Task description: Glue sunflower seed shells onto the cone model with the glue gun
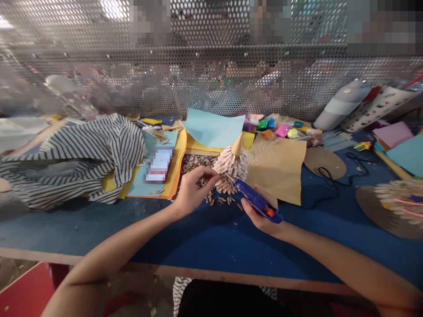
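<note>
My right hand (262,220) is wrapped round a blue glue gun (253,199), whose nozzle points up and left. Close to that nozzle, my left hand (194,190) has its thumb and fingertips pressed together; whatever they pinch is too small to make out. Just behind the nozzle stands a cone (231,165) covered in overlapping rows of pale seed shells, with a bare tan tip. A heap of striped seed shells (194,163) lies behind and beside my left hand. A few loose shells (228,200) are scattered on the blue table in front of the cone.
A striped cloth (86,154) and a phone (159,165) on coloured paper lie left. Brown paper (280,171), clay packets (282,130) and a black cord (333,187) are right. A shell-covered craft (401,200) sits far right. Perforated metal (211,79) walls the back.
</note>
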Demonstrator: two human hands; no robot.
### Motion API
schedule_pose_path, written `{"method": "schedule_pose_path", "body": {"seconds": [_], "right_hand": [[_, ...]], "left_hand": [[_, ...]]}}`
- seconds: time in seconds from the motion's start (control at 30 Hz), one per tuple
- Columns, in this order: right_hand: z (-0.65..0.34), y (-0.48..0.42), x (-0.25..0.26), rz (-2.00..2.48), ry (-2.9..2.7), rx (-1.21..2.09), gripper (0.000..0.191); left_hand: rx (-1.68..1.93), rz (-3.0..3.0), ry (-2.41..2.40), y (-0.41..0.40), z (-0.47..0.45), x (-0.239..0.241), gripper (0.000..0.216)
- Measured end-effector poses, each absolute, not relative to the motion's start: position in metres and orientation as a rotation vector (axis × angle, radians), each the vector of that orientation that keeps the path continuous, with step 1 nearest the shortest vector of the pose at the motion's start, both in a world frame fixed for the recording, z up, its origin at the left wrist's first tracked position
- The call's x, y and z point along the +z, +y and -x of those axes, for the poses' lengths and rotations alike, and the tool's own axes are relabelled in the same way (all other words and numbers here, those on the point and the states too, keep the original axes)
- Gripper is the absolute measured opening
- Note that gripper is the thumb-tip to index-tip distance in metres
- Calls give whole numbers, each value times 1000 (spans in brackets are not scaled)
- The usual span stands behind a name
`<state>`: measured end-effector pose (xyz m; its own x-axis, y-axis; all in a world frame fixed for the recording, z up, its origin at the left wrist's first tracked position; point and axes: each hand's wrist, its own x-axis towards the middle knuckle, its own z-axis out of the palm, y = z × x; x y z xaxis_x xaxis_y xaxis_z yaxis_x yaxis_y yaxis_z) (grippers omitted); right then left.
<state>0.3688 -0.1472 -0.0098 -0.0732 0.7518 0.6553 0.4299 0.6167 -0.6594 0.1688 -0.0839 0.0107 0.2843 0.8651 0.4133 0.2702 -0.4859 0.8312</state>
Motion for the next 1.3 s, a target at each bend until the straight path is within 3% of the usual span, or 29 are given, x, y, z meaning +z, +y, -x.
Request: {"method": "schedule_pose_path", "body": {"seconds": [0.63, 1.3], "right_hand": [[-367, -145, -6, 946, -1768, 364, 23], [-368, -146, -9, 962, -1747, 392, 23]], "left_hand": [[1305, -2133, 928, -86, -169, 16, 9], [1085, -1635, 1011, -87, -171, 14, 22]]}}
